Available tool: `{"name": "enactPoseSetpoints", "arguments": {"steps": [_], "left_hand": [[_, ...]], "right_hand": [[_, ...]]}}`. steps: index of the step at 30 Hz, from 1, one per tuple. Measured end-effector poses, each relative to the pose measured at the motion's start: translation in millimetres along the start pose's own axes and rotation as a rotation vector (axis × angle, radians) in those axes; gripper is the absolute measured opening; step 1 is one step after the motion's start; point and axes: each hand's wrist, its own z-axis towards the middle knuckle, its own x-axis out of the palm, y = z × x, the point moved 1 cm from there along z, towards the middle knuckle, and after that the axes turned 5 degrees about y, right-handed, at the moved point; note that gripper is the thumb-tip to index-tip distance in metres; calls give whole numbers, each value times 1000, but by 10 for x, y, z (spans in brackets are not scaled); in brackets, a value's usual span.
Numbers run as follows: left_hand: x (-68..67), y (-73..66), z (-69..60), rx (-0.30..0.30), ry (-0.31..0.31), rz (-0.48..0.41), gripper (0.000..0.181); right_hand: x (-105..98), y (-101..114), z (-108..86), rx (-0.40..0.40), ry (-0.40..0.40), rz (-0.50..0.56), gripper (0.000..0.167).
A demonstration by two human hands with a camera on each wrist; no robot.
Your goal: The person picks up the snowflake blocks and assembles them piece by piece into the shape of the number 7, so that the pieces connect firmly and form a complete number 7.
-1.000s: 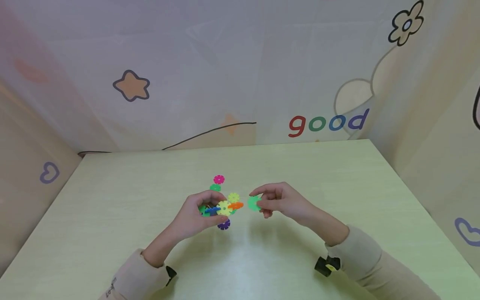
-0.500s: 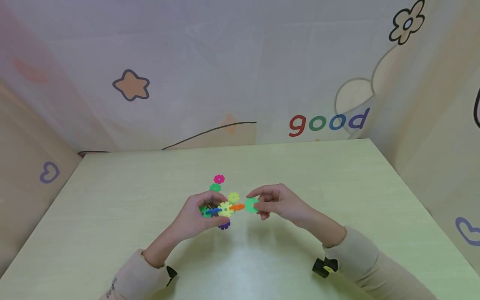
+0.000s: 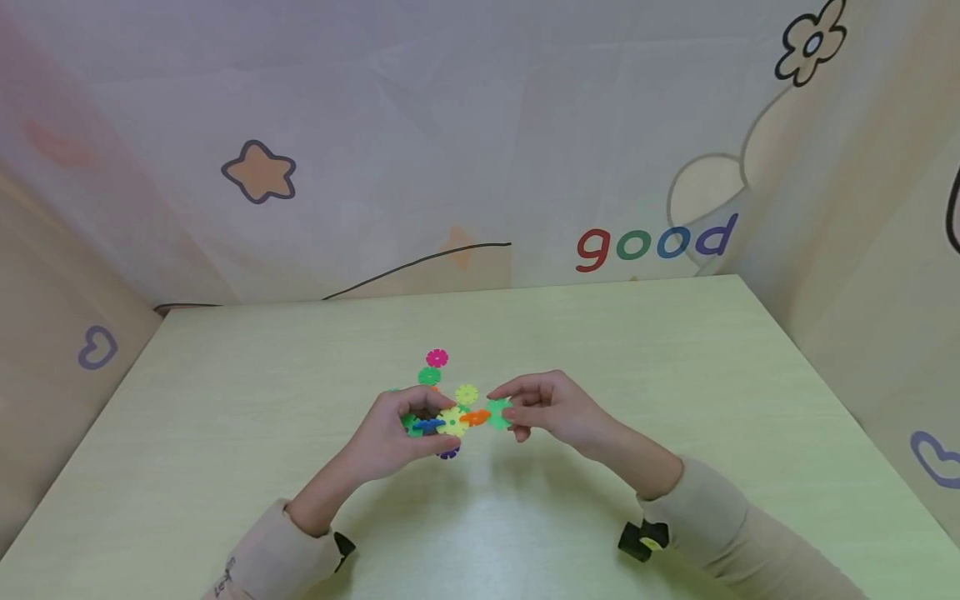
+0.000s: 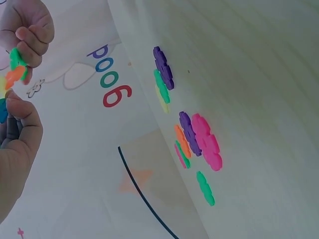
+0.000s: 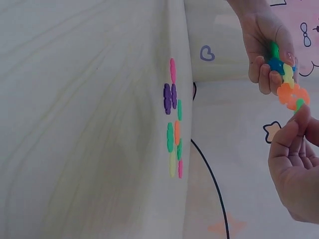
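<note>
In the head view my left hand [image 3: 388,433] holds a short chain of notched plastic snowflake discs above the table. Along that chain come a green disc [image 3: 411,424], a blue disc [image 3: 430,426], a yellow disc [image 3: 452,422] and an orange disc [image 3: 475,417] at the right end. My right hand [image 3: 562,408] pinches a light green disc [image 3: 498,413] between thumb and fingers. Its edge meets the orange disc; how far their slots interlock I cannot tell. The right wrist view shows the orange disc [image 5: 293,94] face-on, with fingers covering most of the green one.
Loose discs lie on the pale table [image 3: 637,350] behind and below the hands, among them a pink disc [image 3: 437,358], a green disc [image 3: 429,376], a pale yellow disc [image 3: 467,394] and a purple disc [image 3: 448,453]. A printed curtain [image 3: 420,150] stands behind the table.
My right hand has moved left, bringing the light green disc from a gap beside the chain up against the orange disc. The left hand has stayed almost in place.
</note>
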Motion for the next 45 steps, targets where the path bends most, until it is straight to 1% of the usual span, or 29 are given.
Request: {"name": "enactPoseSetpoints", "arguments": {"steps": [6,10,13,20,25,29,33,35,38,45], "left_hand": [[-8,2,7,4,-7,0,31],[-16,-13,7,-3,-9,0,30],[-19,-28,5,-11,-12,0,29],[-10,-35,12,-28,-19,8,31],[-12,-21,7,-38,-33,22,33],[-16,-7,4,-37,-34,39,34],[-25,13,5,-73,-23,41,37],[-30,20,3,-94,-10,30,39],[-34,22,-2,-106,7,1,38],[-31,16,-8,-101,39,-92,25]], "right_hand": [[47,-5,26,-16,-26,35,28],[76,-14,37,-10,-38,51,29],[82,-19,38,-10,-40,47,29],[65,4,5,-3,-40,-13,30],[62,-1,14,14,-62,14,26],[72,-3,24,19,-76,8,24],[90,-6,28,8,-78,-11,22],[101,-15,33,-3,-73,-18,20],[113,-32,43,-17,-63,-29,19],[132,-50,62,-41,-61,-65,15]]}}
